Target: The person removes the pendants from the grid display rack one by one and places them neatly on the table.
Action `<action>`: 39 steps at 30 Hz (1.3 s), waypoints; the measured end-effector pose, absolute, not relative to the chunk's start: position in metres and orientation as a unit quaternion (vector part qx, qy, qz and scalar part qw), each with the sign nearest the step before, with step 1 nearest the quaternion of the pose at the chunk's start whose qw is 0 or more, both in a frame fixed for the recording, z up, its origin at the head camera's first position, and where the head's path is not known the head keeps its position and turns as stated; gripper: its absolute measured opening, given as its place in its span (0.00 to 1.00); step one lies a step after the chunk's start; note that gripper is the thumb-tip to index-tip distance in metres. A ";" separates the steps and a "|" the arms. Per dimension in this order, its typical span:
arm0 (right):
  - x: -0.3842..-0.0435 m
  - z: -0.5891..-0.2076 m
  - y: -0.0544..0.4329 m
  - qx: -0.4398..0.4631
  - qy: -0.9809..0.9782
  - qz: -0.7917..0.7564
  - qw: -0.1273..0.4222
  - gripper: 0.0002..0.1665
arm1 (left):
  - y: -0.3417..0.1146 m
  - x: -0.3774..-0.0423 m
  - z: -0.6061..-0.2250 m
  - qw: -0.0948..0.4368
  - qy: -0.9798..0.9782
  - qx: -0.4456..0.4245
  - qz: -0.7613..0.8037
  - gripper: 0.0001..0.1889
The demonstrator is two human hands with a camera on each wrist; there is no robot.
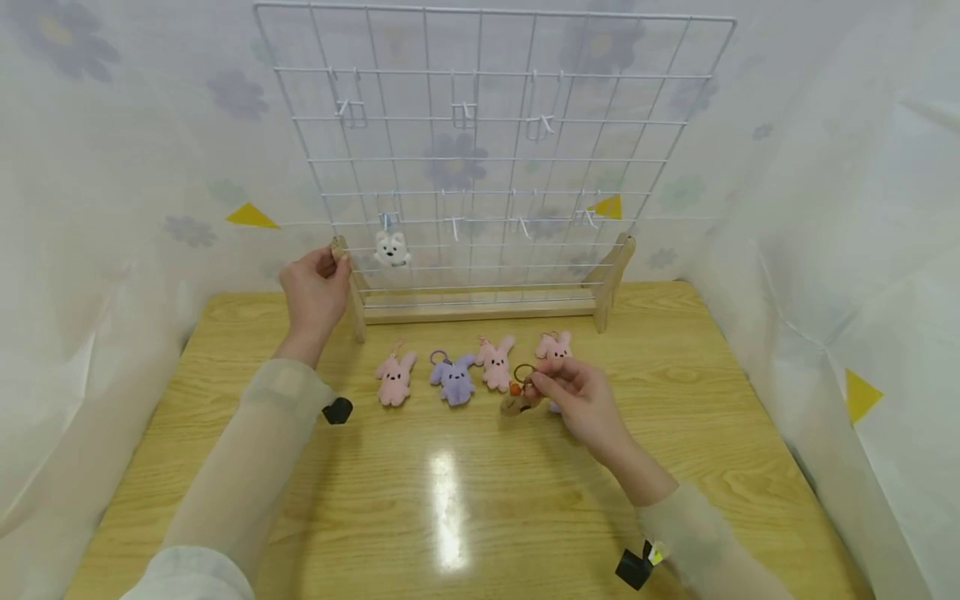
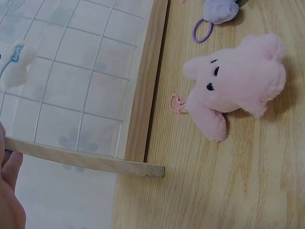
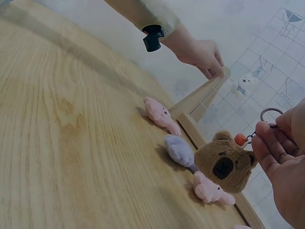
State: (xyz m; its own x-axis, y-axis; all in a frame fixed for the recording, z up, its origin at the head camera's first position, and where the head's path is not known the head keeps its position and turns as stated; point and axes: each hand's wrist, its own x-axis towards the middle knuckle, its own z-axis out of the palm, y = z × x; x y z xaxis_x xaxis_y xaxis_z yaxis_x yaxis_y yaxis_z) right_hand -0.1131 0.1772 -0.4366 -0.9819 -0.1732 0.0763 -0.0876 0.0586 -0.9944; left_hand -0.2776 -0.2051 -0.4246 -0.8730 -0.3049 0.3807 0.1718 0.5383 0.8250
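Observation:
My right hand (image 1: 585,404) pinches the ring of a brown bear keychain (image 3: 226,162) with an orange-red bell (image 3: 240,139). The bear's plush head dangles over the table, blurred in the head view. With its fingertips my left hand (image 1: 315,287) grips the top of the left wooden upright (image 1: 352,300) of a white wire grid rack (image 1: 480,312). On one of the rack's lower hooks hangs a white plush keychain (image 1: 392,250). A pink rabbit-eared plush (image 2: 238,78) lies in front of the left upright, and a purple one (image 1: 454,383) beside it.
Two more pink plush keychains, one mid-row (image 1: 496,367) and one at right (image 1: 557,344), lie before the rack. Something purple (image 1: 554,407) shows partly behind my right hand. White hooks (image 1: 543,125) stick out in two rows. A floral cloth (image 1: 232,92) surrounds the wooden table (image 1: 360,517).

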 end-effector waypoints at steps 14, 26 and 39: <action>-0.097 -0.457 0.185 -0.098 0.697 -0.709 0.038 0.11 | -0.205 -0.277 -0.423 0.246 -0.840 0.038 -0.482 0.13; -0.086 -0.465 0.188 -0.086 0.698 -0.709 0.050 0.11 | -0.205 -0.277 -0.423 0.251 -0.840 0.035 -0.479 0.13; -0.076 -0.468 0.184 -0.071 0.703 -0.705 0.062 0.10 | -0.205 -0.278 -0.424 0.258 -0.839 0.031 -0.478 0.13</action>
State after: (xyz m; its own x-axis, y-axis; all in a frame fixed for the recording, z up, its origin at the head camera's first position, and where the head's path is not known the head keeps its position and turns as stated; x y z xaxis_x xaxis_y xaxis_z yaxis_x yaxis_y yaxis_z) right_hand -0.0755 0.1836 -0.4679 -0.9822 -0.1872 0.0142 -0.0136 -0.0047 -0.9999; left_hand -0.2784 -0.2052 -0.4241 -0.8650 -0.2986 0.4033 0.1948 0.5408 0.8183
